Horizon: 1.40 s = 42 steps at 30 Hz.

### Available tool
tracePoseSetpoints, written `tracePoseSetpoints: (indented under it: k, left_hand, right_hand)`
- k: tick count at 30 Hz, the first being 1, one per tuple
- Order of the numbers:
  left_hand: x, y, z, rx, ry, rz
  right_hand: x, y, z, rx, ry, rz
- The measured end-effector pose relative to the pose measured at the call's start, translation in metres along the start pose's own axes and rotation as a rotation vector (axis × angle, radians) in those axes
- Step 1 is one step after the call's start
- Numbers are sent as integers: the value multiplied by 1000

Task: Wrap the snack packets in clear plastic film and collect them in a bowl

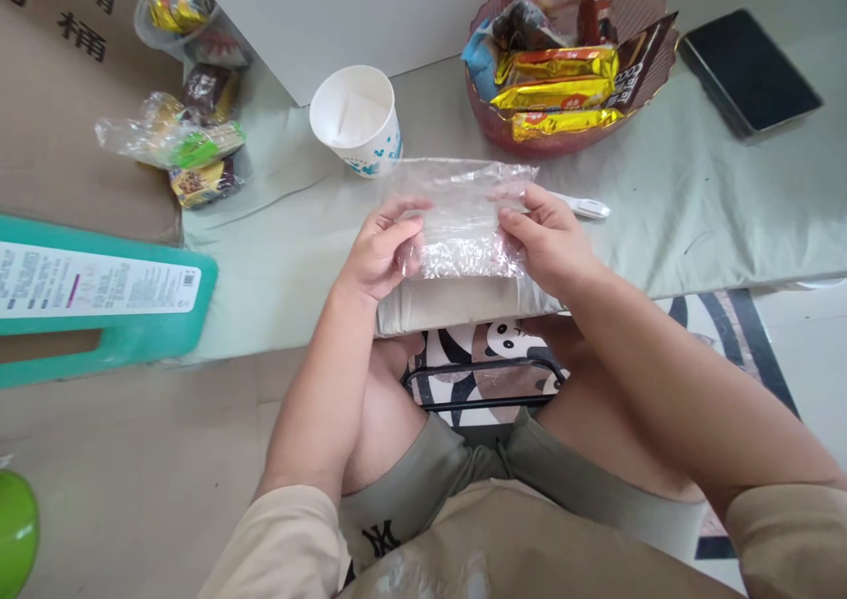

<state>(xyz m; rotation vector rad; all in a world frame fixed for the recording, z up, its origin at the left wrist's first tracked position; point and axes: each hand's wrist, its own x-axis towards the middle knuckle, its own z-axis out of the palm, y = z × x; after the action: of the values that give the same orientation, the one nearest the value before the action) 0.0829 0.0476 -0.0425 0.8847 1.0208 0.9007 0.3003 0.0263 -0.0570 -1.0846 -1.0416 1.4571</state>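
Between my two hands is a clear plastic bag [463,220], held flat over the front edge of the cloth-covered table. My left hand [387,242] pinches its left side between thumb and fingers. On the opposite side, my right hand [546,233] grips the bag the same way. The bag's lower part is crinkled and shiny; I cannot make out anything inside it. Just beyond the bag stands a white paper cup [361,123] with a blue print. A white handle-like object [586,206] pokes out behind my right hand, its other end hidden.
A reddish bowl [562,136] of wrapped snacks stands at the back, with a black phone [751,74] to its right. Packaged snacks [205,171] lie at the left beside a cardboard box [79,158]. A teal container [152,334] with a label is at the left edge.
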Motion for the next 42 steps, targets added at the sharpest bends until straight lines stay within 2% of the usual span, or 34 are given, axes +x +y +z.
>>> tracePoseSetpoints:
  k: [4, 7, 11, 14, 16, 17, 19, 21, 22, 23, 25, 28, 30, 32, 34, 39, 40, 42]
  left_hand:
    - [2, 2, -4, -60, -7, 17]
    - [6, -1, -6, 13, 19, 37]
    - [9, -12, -5, 142, 63, 160]
    - [12, -20, -5, 158, 56, 240]
    - [16, -24, -7, 181, 67, 302]
    - [19, -27, -9, 201, 98, 352]
    - [24, -32, -13, 250, 238, 501]
    - [29, -36, -15, 301, 402, 645]
    - [30, -38, -15, 327, 440, 681]
    - [30, -40, -13, 350, 426, 690]
    - [29, -46, -5, 357, 268, 646]
    - [25, -53, 12, 270, -3, 547]
    - [23, -56, 21, 203, -96, 473]
    - [20, -56, 26, 148, -133, 397]
    - [17, -52, 27, 91, -131, 345]
    - [13, -40, 29, -6, -142, 268]
    - [13, -39, 29, -5, -144, 265]
    - [15, -38, 29, 26, -121, 284]
  right_hand:
    - [3, 0, -2, 103, 18, 8]
    - [4, 1, -7, 24, 25, 13]
    - [3, 6, -8, -189, 116, -67]
    - [3, 13, -5, -129, 132, -47]
    - [4, 16, -2, -93, 78, -29]
    - [5, 17, -1, -105, 55, -33]
    - [5, 16, 0, -188, 75, -78]
    - [3, 14, 1, -311, 194, -160]
    - [2, 13, 1, -366, 262, -203]
    - [1, 13, 2, -410, 314, -239]
    - [-2, 13, 6, -457, 338, -293]
    - [-6, 16, 15, -380, 170, -302]
    - [-7, 20, 21, -230, 15, -256]
    - [-7, 23, 25, -92, -99, -213]
    - [-6, 25, 25, -73, -124, -203]
    - [1, 25, 13, -301, 206, -247]
    - [3, 24, 11, -308, 207, -235]
    - [4, 22, 10, -276, 123, -184]
